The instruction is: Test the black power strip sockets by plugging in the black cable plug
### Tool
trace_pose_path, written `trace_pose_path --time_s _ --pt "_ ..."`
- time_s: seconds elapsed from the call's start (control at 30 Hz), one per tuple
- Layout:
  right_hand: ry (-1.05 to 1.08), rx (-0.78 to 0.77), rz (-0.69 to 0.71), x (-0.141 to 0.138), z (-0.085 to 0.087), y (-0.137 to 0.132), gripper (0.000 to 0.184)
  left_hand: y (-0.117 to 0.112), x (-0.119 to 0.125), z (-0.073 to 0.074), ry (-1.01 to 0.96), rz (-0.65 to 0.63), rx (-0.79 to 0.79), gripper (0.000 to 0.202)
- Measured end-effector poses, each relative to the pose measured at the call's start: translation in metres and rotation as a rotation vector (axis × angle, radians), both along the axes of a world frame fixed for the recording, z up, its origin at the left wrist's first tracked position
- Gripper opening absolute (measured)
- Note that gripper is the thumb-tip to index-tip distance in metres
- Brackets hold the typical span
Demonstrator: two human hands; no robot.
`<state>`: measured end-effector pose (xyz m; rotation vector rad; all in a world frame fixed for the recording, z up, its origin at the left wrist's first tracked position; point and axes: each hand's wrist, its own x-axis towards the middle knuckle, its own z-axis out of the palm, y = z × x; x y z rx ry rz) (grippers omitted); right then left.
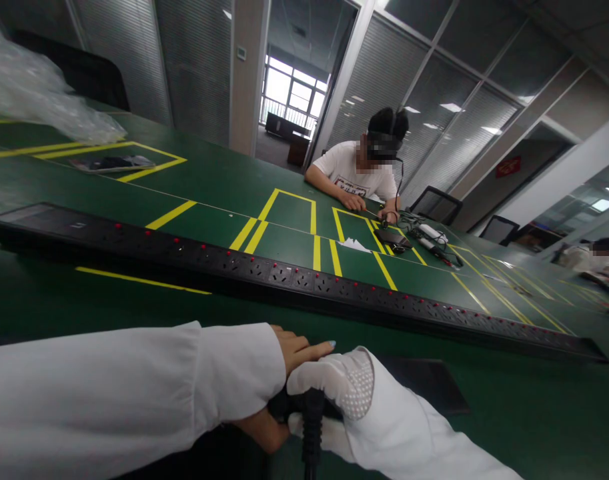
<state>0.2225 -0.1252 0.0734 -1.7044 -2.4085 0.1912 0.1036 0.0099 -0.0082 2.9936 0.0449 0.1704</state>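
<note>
Connector (313, 403), blk w/ ribbed cord end (311, 439), sits low ctr btwn both hands, nearside of the long power strip (325, 287) on the table (524, 413), its ribbed axis running twd the bottom of view, approx. crosswise to the strip. Gloved right hand (334, 388) angles in from R, fingers aimed L, pinching the connector above & below; bare left hand (295, 348) lies palm-down from L, fingers over top, thumb under, closed on its L side, tho exact contact pts are hidden.
</note>
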Motion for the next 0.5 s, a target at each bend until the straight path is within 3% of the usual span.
trace_pose_path --time_s 0.23,0.5 --pt "0.091 -0.015 -0.002 0.006 0.01 0.0 0.024 -0.001 -0.001 0.004 -0.011 -0.011 0.004 0.058" --pt "0.031 -0.04 -0.005 0.012 0.004 -0.007 0.031 -0.003 -0.001 0.005 -0.019 0.019 -0.028 0.06"
